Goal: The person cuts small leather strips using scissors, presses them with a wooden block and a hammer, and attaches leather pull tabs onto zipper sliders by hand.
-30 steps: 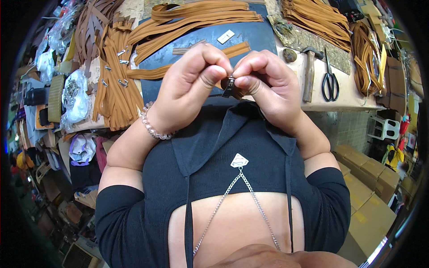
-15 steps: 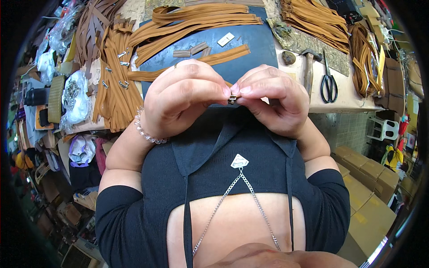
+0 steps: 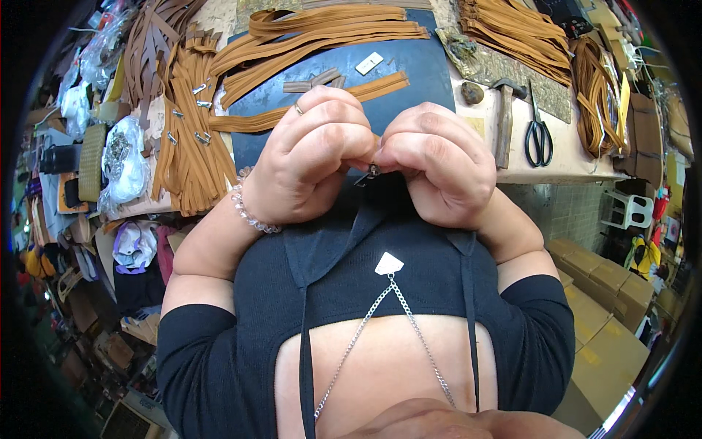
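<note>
My left hand point(image 3: 316, 157) and my right hand point(image 3: 442, 161) meet in front of my chest, fingertips pinched together. Between them is a small metal zipper slider point(image 3: 374, 170), with a dark pull hanging at its lower left. A bit of brown tape shows at the fingertips, but most of what they grip is hidden. Just beyond my hands, a brown zipper strip point(image 3: 365, 89) lies across the blue-black mat point(image 3: 428, 77). Short taupe strips point(image 3: 311, 85) and a small white rectangular piece point(image 3: 369, 64) rest on the mat too.
Bundled brown zippers point(image 3: 322, 33) lie at the back, and more, with metal sliders, hang over the left table edge point(image 3: 191, 161). To the right are a hammer point(image 3: 504, 128), black scissors point(image 3: 538, 143) and a round stone-like lump point(image 3: 472, 93). Cardboard boxes point(image 3: 599, 314) stand below right.
Both hands have turned inward and curled closer around the zipper slider, which now sits slightly lower and to the left and is more covered by my fingers.
</note>
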Demonstrator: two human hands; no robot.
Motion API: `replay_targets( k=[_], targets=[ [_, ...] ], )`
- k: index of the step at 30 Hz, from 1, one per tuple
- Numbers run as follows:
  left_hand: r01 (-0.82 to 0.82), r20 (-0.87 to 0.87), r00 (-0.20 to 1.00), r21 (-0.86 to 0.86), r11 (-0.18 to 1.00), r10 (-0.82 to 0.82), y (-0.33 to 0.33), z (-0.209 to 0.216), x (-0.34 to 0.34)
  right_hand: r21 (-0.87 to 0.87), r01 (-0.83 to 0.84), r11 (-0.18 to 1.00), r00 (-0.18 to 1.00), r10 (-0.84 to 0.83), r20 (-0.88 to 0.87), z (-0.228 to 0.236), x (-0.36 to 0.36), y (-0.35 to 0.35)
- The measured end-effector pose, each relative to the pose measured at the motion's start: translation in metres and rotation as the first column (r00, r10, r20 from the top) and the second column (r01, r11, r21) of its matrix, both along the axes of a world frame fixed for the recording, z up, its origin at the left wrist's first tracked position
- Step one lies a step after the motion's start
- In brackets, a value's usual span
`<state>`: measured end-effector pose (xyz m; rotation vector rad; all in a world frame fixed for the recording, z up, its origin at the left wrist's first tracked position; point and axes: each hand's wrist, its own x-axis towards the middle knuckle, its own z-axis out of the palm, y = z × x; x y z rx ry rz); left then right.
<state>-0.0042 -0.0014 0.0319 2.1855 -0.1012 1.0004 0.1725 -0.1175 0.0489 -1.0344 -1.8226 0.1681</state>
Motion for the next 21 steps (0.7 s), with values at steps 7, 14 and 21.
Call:
replay_targets(
  k=[7, 14, 21],
  targets=[
    [0.019, -0.130, 0.991, -0.112, 0.993, -0.034, -0.002, 0.001, 0.004, -0.128, 0.001, 0.992, 0.995, -0.014, -0.095, 0.004, -0.005, -0.001],
    [-0.048, -0.146, 0.989, -0.182, 0.982, 0.022, -0.010, -0.003, 0.009, -0.246, 0.046, 0.968, 0.977, -0.095, -0.192, 0.000, -0.003, 0.001],
    [0.196, 0.095, 0.971, -0.839, 0.507, -0.220, -0.010, 0.002, -0.005, -0.010, 0.011, 1.000, 0.985, -0.012, -0.171, -0.009, -0.002, 0.000]
  ],
)
